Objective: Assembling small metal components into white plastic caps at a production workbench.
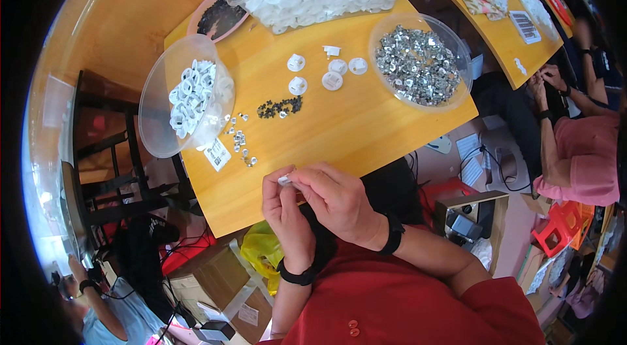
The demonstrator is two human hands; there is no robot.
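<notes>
At the near edge of the wooden table (pixel 372 119), I see 2 hands working close: the left hand (pixel 282 211) and right hand (pixel 336 202) pinch 1 small white part (pixel 284 180) between their fingertips. Farther off lie loose metal pieces (pixel 240 138), left of a black cluster (pixel 281 108), with white discs (pixel 332 80) beyond it. Clear tubs stand left (pixel 222 119) and right (pixel 461 57).
</notes>
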